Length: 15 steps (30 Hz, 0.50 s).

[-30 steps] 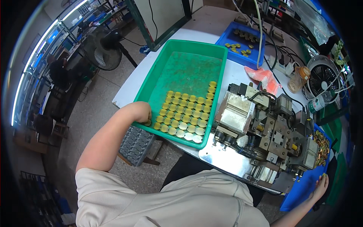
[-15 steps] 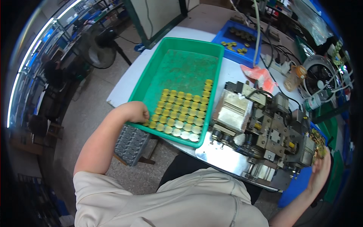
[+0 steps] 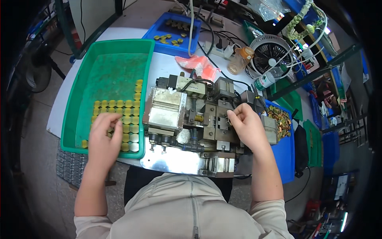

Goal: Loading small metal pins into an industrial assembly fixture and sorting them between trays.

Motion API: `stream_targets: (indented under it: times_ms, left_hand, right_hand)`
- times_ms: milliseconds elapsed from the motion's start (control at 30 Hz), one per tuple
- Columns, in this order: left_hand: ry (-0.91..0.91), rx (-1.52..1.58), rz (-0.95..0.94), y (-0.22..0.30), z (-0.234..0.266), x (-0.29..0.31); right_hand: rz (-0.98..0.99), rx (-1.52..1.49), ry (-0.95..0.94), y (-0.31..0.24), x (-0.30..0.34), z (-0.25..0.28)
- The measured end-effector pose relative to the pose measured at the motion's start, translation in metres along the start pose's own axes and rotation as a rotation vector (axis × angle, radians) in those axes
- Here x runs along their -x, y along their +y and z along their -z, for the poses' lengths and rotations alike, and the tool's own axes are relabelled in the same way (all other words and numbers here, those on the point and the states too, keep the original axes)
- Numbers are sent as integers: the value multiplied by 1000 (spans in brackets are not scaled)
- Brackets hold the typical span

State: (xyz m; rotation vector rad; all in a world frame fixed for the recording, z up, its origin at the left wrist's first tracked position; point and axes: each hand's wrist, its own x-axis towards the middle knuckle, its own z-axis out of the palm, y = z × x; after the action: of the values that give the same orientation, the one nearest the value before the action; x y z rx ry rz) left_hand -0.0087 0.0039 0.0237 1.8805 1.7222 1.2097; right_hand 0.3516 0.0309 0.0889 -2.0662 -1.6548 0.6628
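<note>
My left hand [image 3: 104, 137] hovers over the near part of a green tray [image 3: 107, 71], its fingers bent and apart with nothing visible in them. Beneath and beside it, small yellow metal pieces [image 3: 127, 119] stand in tight rows, a few with silvery tops. At the metal machine [image 3: 165, 109] to the right of the tray, my right hand [image 3: 250, 129] has thumb and forefinger pinched together by the central fixture [image 3: 222, 123]. Whatever is between those fingertips is too small to make out.
Loose mixed metal pieces [image 3: 280, 119] fill part of a blue bin [image 3: 284, 159] right of the machine. Farther back are a blue tray [image 3: 171, 48] with scattered yellow pieces, a pink cloth [image 3: 201, 67], a brown bottle [image 3: 240, 61], a fan [image 3: 272, 53] and cables.
My left hand has left the tray's near left corner and moved right over the rows. My right hand has come from the bin of loose pieces to the machine's fixture. The view has turned right.
</note>
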Motion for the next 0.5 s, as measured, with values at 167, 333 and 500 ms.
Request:
stream_targets:
  times_ms: [167, 333, 500]
  left_hand:
    - [29, -58, -75, -9, -22, 12]
    - [40, -100, -118, -10, -23, 13]
    - [47, -75, -88, -8, -22, 14]
  right_hand:
    - [12, 146, 56, -5, -2, -6]
    - [29, 217, 50, -4, 2, -9]
    - [42, 242, 65, -3, 3, -17]
